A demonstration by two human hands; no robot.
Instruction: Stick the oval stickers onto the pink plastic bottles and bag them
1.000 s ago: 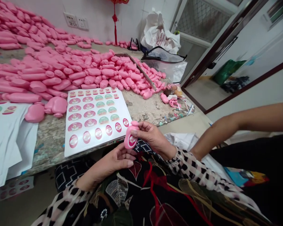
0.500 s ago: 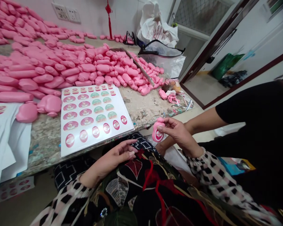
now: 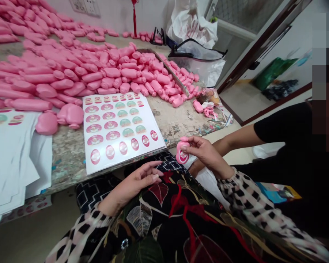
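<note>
Between the thumb and fingers of my right hand (image 3: 207, 155) is a small pink plastic bottle (image 3: 183, 152), upright, with an oval dark-pink sticker on its front. My left hand (image 3: 138, 182) is in front of my lap, its fingers extended and nothing in them. On the table edge beyond it lies a sheet of stickers (image 3: 117, 126), printed with pink ovals, green half-rounds and small labels. A large heap of similar pink bottles (image 3: 98, 75) covers the table behind the sheet.
White sticker sheets (image 3: 9, 160) are stacked at the left. A flat strip (image 3: 175, 75) lies across the heap. Clear and white bags (image 3: 197, 62) stand at the back. On my right is a co-worker's arm (image 3: 233, 141), reaching down close behind my right hand.
My right hand has carried the pink bottle rightward, away from my left hand, then held it nearly still. My left hand stays over my lap. The co-worker has leaned in closer.
</note>
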